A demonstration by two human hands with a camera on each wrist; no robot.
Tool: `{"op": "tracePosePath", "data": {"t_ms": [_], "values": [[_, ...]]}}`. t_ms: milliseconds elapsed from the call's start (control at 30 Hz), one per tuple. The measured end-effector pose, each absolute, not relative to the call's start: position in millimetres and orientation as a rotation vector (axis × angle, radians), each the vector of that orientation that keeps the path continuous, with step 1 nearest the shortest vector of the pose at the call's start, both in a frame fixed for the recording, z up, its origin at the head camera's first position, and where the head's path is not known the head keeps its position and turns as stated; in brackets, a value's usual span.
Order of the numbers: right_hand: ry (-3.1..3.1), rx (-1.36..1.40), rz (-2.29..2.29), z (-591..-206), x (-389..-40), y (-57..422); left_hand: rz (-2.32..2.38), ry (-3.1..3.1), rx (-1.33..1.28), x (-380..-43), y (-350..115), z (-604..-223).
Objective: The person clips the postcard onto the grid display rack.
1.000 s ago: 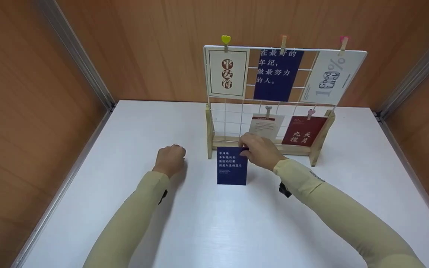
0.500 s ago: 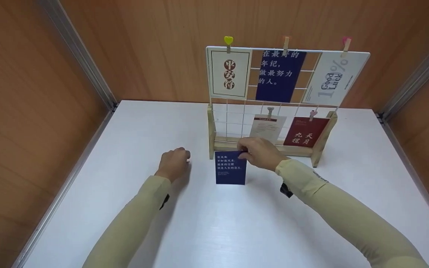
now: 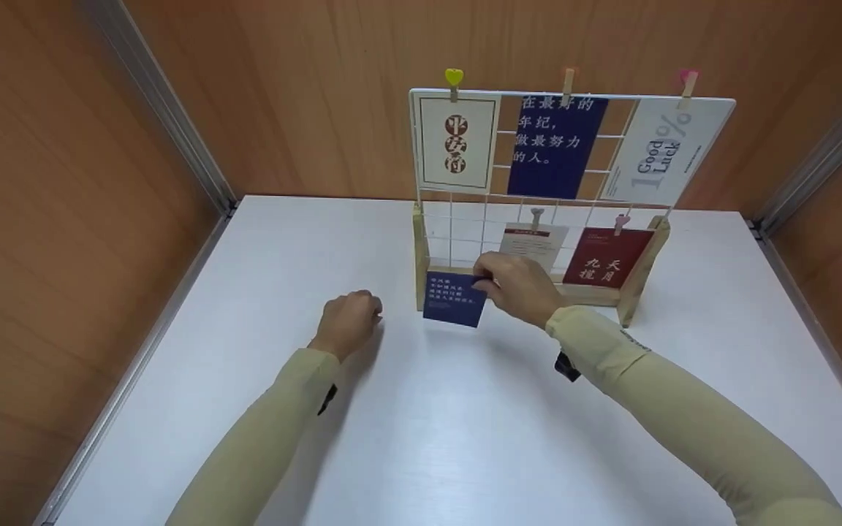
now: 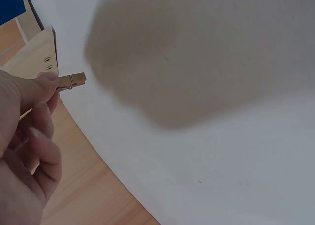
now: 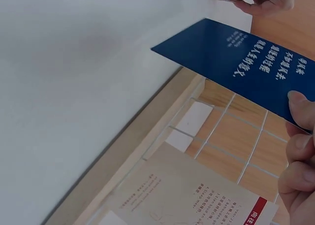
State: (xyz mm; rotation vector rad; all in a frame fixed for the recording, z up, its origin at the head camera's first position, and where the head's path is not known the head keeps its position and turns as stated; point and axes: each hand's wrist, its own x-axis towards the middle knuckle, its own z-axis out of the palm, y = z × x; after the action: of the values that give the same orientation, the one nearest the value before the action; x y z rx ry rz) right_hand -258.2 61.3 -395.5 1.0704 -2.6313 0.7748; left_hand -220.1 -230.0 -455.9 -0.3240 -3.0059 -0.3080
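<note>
My right hand (image 3: 523, 288) pinches a dark blue card (image 3: 452, 301) with white Chinese text by its upper right corner. The card hangs slightly tilted before the lower left part of a white wire grid rack with a wooden base (image 3: 590, 294). To the left, my left hand (image 3: 346, 324) is held low over the white table. In the left wrist view, its thumb and finger pinch a small wooden clothespin (image 4: 72, 81), jaw end pointing outward. That clothespin also shows in the right wrist view, beyond the card.
Along the rack's top hang a cream card (image 3: 456, 175), a blue card (image 3: 556, 175) and a white "Good Luck" card (image 3: 655, 168), each clipped. Below, a beige card (image 3: 541, 241) and a red card (image 3: 607, 252) hang from clips. Wood-grain panels (image 3: 319, 95) surround the white table (image 3: 421, 438).
My right hand has raised the blue card and brought it toward the rack, its lower edge now tilted. My left hand has shifted slightly to the right.
</note>
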Motion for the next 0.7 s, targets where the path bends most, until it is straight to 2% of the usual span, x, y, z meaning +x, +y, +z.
{"op": "tracePosePath", "data": {"t_ms": [700], "values": [[-2.544,0.976,0.743,-381.9,-278.8,55.2,-0.471,-2.920,-0.417,-214.5,-227.8,-454.3]]}}
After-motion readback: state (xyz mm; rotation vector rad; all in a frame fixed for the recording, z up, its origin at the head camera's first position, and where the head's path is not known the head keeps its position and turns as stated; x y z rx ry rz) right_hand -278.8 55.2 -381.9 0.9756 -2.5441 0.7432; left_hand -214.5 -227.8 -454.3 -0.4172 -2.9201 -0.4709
